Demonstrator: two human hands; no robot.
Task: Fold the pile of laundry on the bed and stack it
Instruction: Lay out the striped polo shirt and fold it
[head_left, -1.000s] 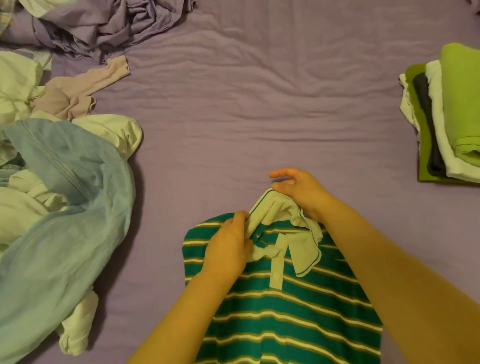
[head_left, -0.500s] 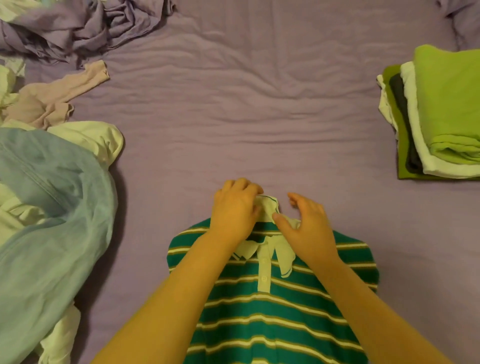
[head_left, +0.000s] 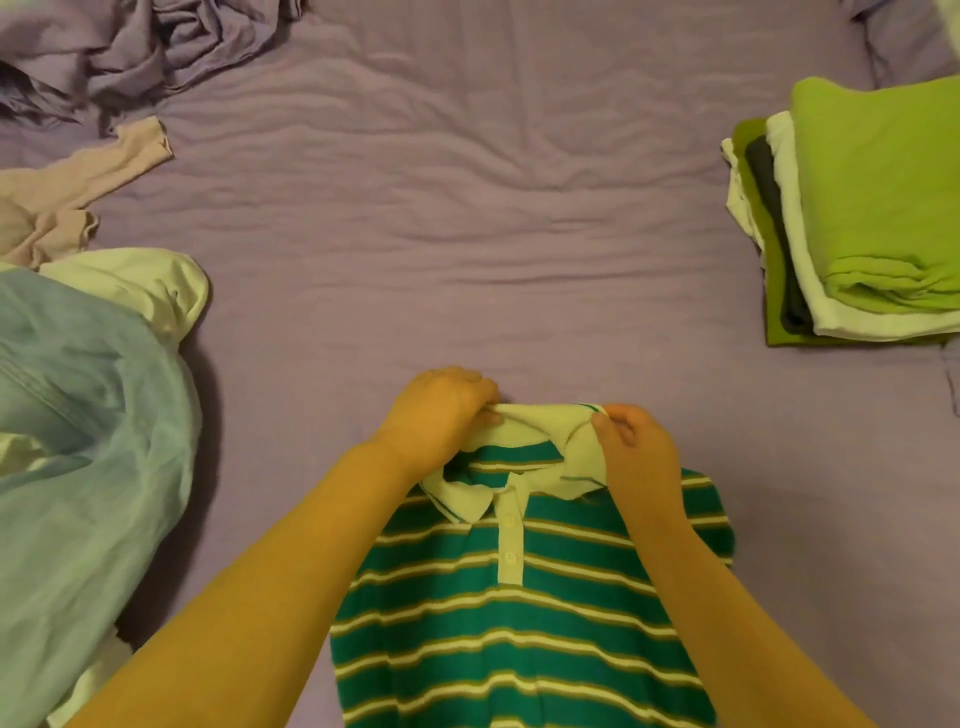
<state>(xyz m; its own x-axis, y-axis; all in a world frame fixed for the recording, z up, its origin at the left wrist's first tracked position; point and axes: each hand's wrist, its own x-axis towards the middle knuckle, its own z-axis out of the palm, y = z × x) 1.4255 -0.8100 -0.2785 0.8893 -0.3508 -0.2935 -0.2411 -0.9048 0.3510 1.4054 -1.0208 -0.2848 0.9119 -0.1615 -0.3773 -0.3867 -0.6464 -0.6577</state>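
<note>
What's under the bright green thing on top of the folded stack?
Under the bright green top piece lie a white layer, a dark one, then olive green and another pale edge. Only their edges show; the rest is covered.

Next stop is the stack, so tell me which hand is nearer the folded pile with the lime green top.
Right. The right hand pinches the polo collar on the side toward the folded pile; the left hand grips the collar's opposite end, farther away.
</note>
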